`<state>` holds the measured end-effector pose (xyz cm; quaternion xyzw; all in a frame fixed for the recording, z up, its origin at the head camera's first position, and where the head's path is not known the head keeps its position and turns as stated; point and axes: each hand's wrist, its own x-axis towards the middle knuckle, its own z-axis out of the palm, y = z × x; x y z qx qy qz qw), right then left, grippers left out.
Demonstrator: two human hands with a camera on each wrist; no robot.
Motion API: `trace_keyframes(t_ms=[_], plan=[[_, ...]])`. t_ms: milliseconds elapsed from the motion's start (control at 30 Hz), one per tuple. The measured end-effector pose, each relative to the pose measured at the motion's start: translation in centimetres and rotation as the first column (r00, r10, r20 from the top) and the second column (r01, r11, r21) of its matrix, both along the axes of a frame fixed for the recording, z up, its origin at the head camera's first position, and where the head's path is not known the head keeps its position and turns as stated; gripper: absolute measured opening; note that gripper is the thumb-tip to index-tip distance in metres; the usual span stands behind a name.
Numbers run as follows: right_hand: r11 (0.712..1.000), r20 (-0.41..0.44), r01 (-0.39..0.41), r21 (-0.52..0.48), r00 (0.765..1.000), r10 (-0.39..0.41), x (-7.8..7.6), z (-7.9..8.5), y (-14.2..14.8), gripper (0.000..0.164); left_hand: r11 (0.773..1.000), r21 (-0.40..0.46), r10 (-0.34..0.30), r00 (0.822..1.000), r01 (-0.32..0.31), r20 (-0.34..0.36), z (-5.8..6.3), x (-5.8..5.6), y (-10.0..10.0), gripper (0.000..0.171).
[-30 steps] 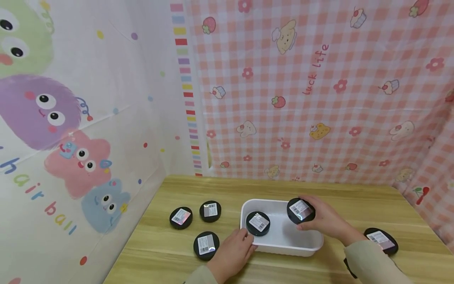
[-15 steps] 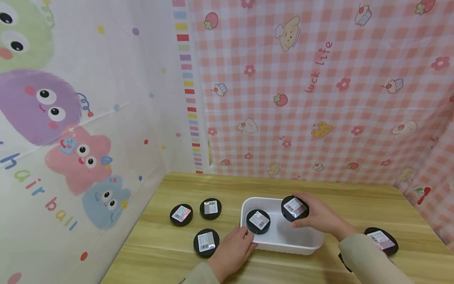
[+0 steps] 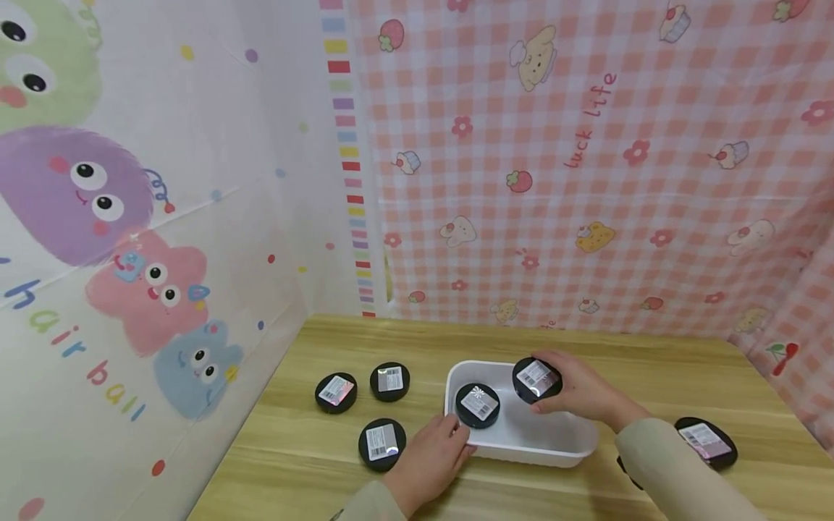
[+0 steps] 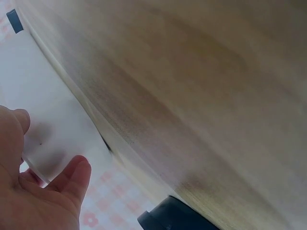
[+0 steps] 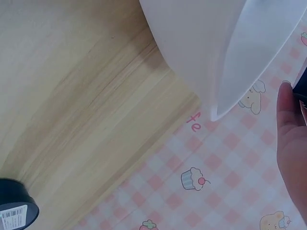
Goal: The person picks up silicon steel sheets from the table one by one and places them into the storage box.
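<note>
My right hand [image 3: 583, 387] grips a round black jar [image 3: 537, 379] with a white barcode label, fingers on its far side and thumb on its near side. It is held over the right part of a white plastic box [image 3: 521, 454]. Inside the box, at its left end, lies a second black jar [image 3: 478, 404], label up. My left hand [image 3: 430, 459] holds the box's near left corner at the rim. From the left wrist camera, thumb and fingers [image 4: 76, 179] stand on either side of the box wall. The right wrist view cuts off most of the held jar [image 5: 301, 88].
Left of the box, three black jars lie on the wooden table [image 3: 313, 463]: a rear one [image 3: 389, 380], a far-left one [image 3: 336, 392] and a nearer one [image 3: 381, 443] beside my left hand. Another jar [image 3: 706, 443] lies at the right, partly behind my sleeve. Patterned cloths [image 3: 560, 181] hang behind.
My right hand has moved a little to the left with its jar, farther over the box. My left hand stays at the box corner. The head view has shifted slightly.
</note>
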<state>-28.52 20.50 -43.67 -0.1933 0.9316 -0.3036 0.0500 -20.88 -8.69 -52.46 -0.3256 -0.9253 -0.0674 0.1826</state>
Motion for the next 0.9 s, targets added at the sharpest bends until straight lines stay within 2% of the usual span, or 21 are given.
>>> trace_keyframes(t_ms=[367,633,900], plan=[[1.000,0.002,-0.007,0.011,1.000,0.007,-0.3,0.0,-0.5,0.101,1.000,0.003,-0.003,1.000,0.003,-0.007,-0.4,-0.3,0.0,0.020],[0.999,-0.026,-0.033,0.014,0.999,0.034,-0.7,-0.7,-1.2,0.097,1.000,-0.003,0.009,1.000,-0.009,0.003,-0.5,-0.2,0.0,0.019],[0.999,-0.005,-0.041,-0.005,0.999,0.041,-0.7,-0.2,-1.6,0.096,1.000,0.011,0.000,1.000,0.001,-0.015,-0.4,-0.2,0.1,0.018]])
